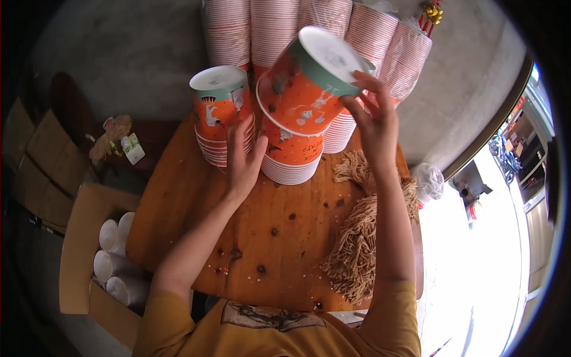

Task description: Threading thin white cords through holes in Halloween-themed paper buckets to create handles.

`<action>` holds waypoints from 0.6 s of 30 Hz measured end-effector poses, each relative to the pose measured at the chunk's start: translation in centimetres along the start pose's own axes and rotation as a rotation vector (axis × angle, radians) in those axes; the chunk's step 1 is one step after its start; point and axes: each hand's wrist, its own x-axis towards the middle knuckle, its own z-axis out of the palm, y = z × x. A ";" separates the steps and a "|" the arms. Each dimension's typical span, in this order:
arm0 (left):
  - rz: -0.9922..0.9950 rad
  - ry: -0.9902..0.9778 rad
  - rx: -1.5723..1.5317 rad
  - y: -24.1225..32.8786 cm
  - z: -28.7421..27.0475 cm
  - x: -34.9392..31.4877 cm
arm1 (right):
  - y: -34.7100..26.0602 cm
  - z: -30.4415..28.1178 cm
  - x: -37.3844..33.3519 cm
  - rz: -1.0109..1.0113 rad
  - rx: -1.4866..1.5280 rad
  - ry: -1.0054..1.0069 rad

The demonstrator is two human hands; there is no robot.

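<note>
An orange paper bucket (303, 95) with a green band and white base is upside down and tilted, its mouth over the top of an upside-down bucket stack (291, 156). My right hand (377, 116) grips it at the edge of its base, thumb and fingers pinched there. To the left, my left hand (241, 160) has its fingers stretched out and the thumb apart, holding nothing. It is beside a second inverted stack of the same buckets (220, 116); whether the fingertips touch that stack I cannot tell.
Tall plastic-wrapped stacks of buckets (275, 33) stand along the back. A bundle of tan twisted cords (354, 250) lies at the right of the wooden table (238, 256). At lower left, a cardboard box (89, 238) holds several white rolled or cup-like pieces (110, 265).
</note>
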 end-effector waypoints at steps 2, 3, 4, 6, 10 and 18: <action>0.022 0.019 -0.136 4.1 0.2 1.6 | -1.4 -1.4 -0.9 0.001 0.141 0.049; -0.001 -0.065 -0.394 5.9 0.5 2.2 | -1.9 -2.3 -1.7 -0.012 0.191 0.092; -0.025 -0.152 -0.648 7.4 0.6 2.6 | -2.4 -3.1 -2.5 -0.047 0.169 0.108; -0.077 -0.204 -0.692 9.3 0.3 2.8 | -2.9 -4.1 -4.7 0.010 0.233 0.162; -0.271 -0.255 -0.987 12.5 -0.1 1.1 | -2.8 -6.3 -10.5 0.207 0.115 0.095; -0.436 -0.474 -0.841 12.8 -2.0 -2.2 | -5.1 -6.5 -17.7 0.241 -0.213 -0.229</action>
